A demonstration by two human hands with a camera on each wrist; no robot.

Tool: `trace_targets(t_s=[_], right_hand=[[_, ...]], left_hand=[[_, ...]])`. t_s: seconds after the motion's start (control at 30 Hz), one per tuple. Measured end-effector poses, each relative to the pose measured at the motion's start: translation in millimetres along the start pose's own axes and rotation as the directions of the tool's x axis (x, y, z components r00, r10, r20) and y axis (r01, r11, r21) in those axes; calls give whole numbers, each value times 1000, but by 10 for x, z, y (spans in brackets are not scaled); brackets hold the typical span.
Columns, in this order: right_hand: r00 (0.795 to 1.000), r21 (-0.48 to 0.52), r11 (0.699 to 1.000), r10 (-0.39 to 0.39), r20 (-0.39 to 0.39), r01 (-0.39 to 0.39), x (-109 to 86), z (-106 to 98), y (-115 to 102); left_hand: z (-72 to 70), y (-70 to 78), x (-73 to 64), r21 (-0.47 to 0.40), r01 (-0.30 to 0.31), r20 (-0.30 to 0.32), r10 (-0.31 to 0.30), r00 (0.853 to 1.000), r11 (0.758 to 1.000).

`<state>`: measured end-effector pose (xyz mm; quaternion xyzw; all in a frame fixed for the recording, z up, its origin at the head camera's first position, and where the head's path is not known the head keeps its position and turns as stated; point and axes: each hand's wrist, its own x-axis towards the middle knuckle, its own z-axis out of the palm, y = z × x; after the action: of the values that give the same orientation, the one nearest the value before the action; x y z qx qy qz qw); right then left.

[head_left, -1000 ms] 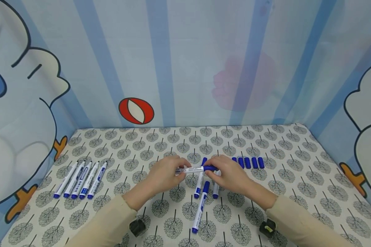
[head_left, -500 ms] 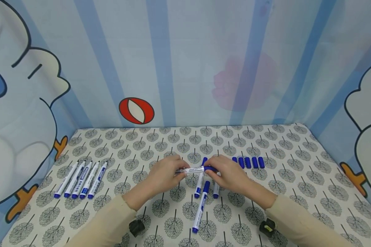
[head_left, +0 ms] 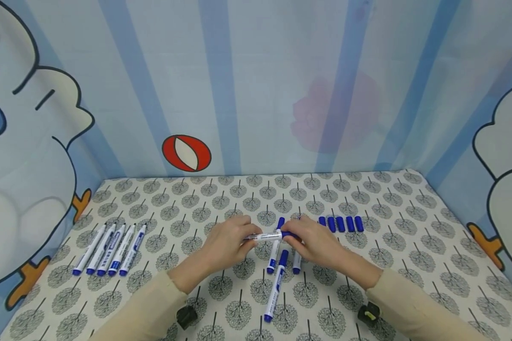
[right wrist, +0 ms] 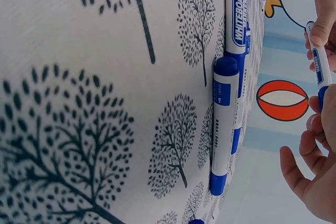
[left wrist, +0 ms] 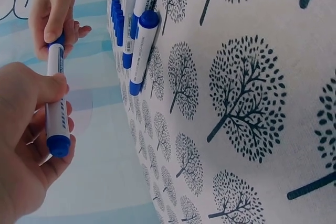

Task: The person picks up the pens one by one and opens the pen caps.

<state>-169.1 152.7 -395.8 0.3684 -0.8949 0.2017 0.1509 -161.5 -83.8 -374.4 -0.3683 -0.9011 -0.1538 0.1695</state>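
Between both hands, a whiteboard marker with a white barrel and blue ends is held level above the table. My left hand grips its barrel, thumb on one side and fingers on the other, and the blue tail shows in the left wrist view. At the other end, my right hand pinches the blue cap, partly covering it. Below lie a capped marker, another marker behind it, and a third marker partly hidden under the right hand.
On the left side of the patterned tablecloth, several uncapped markers lie in a row, tips away from me. Behind the right hand, several loose blue caps form a line. A printed curtain hangs at the back.
Both hands keep hold of the marker, almost still. The whole view has shifted slightly.
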Motion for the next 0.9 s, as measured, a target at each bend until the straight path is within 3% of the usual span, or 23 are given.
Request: trace_targets(t_s=[0.4, 0.57, 0.77, 0.9], right_hand=[[999, 46, 999, 22, 37, -23, -9, -3, -12], [996, 117, 993, 9, 83, -18, -26, 6, 93], [984, 142, 976, 152, 89, -164, -217, -153, 399], [981, 138, 974, 168, 100, -181, -237, -214, 459]], left_hand=[[1, -18, -32, 23, -69, -57, 71, 996, 997], [-27, -122, -90, 62, -99, -62, 102, 993, 993], [-160, -386, -313, 125, -7, -68, 16, 998, 992], [-190, -409, -317, 131, 23, -35, -18, 999, 991]])
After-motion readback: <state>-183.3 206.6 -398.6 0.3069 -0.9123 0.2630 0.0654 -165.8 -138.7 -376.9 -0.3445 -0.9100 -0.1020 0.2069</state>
